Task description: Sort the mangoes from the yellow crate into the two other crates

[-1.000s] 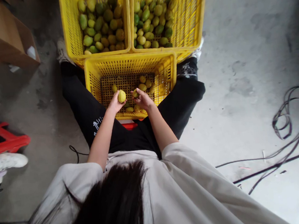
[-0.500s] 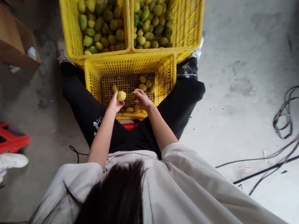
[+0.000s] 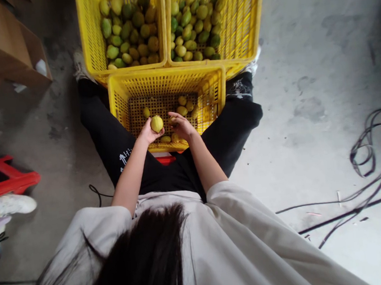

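A yellow lemon (image 3: 157, 124) rests in my left hand (image 3: 147, 132), with the fingers curled under it and one end turned upward. My right hand (image 3: 184, 128) is just to the right, its fingers bent around another, darker lemon (image 3: 173, 120) that they partly cover. Both hands are over the small yellow crate (image 3: 165, 72) between my legs. On the crate's bottom, a single lemon (image 3: 146, 112) sits at the left and several lemons (image 3: 182, 110) lie grouped at the right. More lemons (image 3: 165, 139) lie by the near wall, partly hidden by my hands.
Beyond the small crate stand two larger yellow crates (image 3: 165, 41) holding many green and yellow lemons. Cardboard boxes (image 3: 7, 48) are at the upper left. A red stool (image 3: 13, 179) and another person's white shoe (image 3: 15, 204) are at the left. Black cables (image 3: 367, 178) run across the floor at right.
The lemon in my left hand has turned so its end faces up. My right hand's fingers have shifted around their lemon, which shows farther right. The crates have stayed in place.
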A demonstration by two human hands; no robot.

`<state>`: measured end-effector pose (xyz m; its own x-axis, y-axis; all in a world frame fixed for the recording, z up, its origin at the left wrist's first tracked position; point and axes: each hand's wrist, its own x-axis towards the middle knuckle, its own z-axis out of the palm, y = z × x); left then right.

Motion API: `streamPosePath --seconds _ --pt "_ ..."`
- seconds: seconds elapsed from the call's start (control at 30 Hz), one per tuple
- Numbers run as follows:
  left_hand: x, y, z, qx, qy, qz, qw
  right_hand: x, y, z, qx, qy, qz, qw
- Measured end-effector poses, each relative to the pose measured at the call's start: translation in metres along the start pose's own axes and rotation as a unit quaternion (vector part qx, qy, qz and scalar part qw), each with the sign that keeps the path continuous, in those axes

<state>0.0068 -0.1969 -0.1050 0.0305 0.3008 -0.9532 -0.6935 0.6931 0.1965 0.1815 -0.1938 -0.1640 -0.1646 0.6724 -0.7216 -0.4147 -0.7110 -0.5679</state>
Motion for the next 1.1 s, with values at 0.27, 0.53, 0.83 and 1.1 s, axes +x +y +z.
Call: streamPosePath --seconds 0.27,0.53,0.83,1.1 --pt "0.002 -0.001 -0.001 0.017 -0.003 0.016 1.0 0.015 0.012 -0.005 0.056 0.031 -0.027 0.998" --pt "0.011 -0.001 -0.004 0.01 0.043 0.04 0.998 0.011 0.009 -0.005 0.064 0.0 -0.02 0.998" --pt "0.003 0.001 -0.001 -0.012 0.037 -0.009 0.999 -0.001 0.0 0.004 0.032 0.015 -0.002 0.999" --pt "0.001 -0.002 -0.002 0.035 0.038 0.03 0.998 0.012 0.01 0.003 0.042 0.062 -0.027 0.997"
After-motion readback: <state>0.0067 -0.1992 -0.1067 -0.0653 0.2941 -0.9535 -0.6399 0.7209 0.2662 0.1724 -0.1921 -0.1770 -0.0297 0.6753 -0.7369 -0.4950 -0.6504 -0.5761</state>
